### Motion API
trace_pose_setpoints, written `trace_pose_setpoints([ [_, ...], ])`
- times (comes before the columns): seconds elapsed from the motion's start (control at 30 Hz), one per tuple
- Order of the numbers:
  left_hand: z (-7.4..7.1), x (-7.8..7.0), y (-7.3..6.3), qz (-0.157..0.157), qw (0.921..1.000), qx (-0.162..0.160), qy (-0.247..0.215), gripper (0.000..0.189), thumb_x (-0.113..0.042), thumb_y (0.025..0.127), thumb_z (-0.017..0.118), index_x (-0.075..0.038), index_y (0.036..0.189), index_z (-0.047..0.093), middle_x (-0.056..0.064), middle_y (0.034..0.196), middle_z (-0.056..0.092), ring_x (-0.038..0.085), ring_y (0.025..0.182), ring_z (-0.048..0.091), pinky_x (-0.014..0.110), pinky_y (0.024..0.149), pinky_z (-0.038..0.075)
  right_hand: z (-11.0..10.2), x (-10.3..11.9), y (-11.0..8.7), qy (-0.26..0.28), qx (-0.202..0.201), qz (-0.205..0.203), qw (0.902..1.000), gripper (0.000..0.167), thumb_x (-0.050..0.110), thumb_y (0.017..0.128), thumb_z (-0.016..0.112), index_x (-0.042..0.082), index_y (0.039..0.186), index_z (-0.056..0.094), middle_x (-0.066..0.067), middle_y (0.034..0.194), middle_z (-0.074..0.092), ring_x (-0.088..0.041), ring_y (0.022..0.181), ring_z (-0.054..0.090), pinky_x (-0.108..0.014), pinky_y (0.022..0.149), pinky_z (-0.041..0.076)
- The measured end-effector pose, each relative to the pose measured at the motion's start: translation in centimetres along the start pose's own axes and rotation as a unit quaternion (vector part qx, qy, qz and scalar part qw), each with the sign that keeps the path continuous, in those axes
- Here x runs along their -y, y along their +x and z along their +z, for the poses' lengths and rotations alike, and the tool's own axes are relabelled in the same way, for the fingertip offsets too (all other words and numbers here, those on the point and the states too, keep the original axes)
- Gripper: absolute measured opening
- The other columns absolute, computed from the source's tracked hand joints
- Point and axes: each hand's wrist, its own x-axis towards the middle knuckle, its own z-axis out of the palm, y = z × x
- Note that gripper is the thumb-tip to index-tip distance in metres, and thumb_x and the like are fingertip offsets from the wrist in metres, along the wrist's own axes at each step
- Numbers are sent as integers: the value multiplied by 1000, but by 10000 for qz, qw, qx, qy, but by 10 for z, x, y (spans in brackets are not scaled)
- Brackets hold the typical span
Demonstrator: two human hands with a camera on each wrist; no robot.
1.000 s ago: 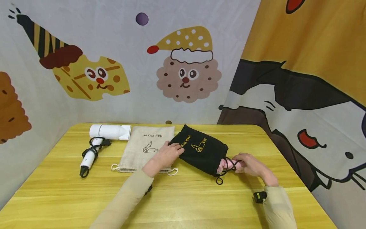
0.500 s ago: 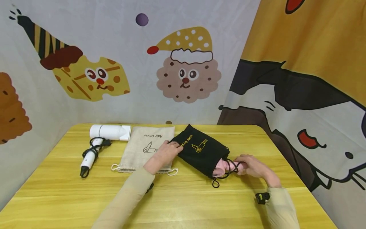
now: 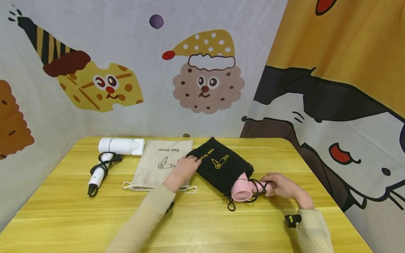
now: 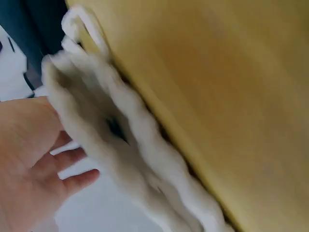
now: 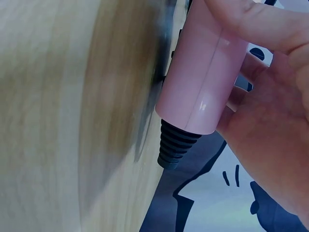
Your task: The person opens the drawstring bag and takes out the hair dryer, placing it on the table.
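Note:
A black drawstring bag (image 3: 218, 165) printed "Hair Dryer" lies tilted on the table. My left hand (image 3: 186, 167) holds its left corner; in the left wrist view the fingertips nearest the bag are hidden behind a beige bag. My right hand (image 3: 281, 186) grips the handle of a pink hair dryer (image 3: 242, 189), whose head sticks partly out of the black bag's mouth. A black cord (image 3: 260, 188) loops around that handle. In the right wrist view, the pink handle (image 5: 203, 72) sits between thumb and fingers, its black cord sleeve (image 5: 176, 145) pointing down.
The beige drawstring bag (image 3: 152, 165), with white cord loops, lies flat beneath my left forearm and hand. At the table's back left is a white hair dryer (image 3: 120, 146) with its black cord wound around the handle. A cartoon-printed cloth backdrop (image 3: 158, 123) stands behind the wooden table (image 3: 205, 225).
My right hand has drawn the pink hair dryer to the right and toward me, baring its head from the black bag. The bag has swung slightly; my left hand stays at its corner.

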Motion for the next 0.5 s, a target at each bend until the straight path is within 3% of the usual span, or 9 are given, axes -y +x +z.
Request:
trace_pose_setpoints([
  [0.1, -3, -13, -4, -50, 9995, 88, -311, 35, -7, 83, 67, -11, 118, 61, 6, 114, 65, 23, 112, 59, 39, 97, 49, 0, 1, 0, 71, 7, 11, 10000, 33, 18, 72, 80, 13, 102, 68, 3, 95, 64, -7, 87, 54, -28, 80, 47],
  [0.23, -12, -38, -12, 126, 9939, 193, -1079, 34, -8, 84, 61, -8, 118, 61, 8, 116, 65, 23, 112, 60, 36, 96, 50, 0, 2, 0, 80, -19, 22, 10000, 33, 17, 71, 80, 13, 101, 69, 2, 96, 64, -7, 87, 55, -28, 79, 47],
  [0.37, -22, -64, -17, 187, 9794, 635, -1908, 41, -22, 96, 47, -7, 134, 52, 14, 135, 56, 25, 126, 53, 36, 104, 46, -1, 4, 0, 26, -64, 13, 10000, 33, 16, 71, 80, 12, 102, 69, 1, 96, 65, -7, 87, 55, -28, 79, 47],
  [0.5, -24, -79, -19, -91, 9654, 1213, -2307, 53, -41, 101, 36, -10, 144, 40, 18, 148, 41, 28, 139, 38, 39, 112, 37, -2, 4, -1, 17, -29, 33, 10000, 33, 18, 71, 80, 12, 102, 69, 0, 97, 65, -7, 88, 55, -28, 79, 47],
])
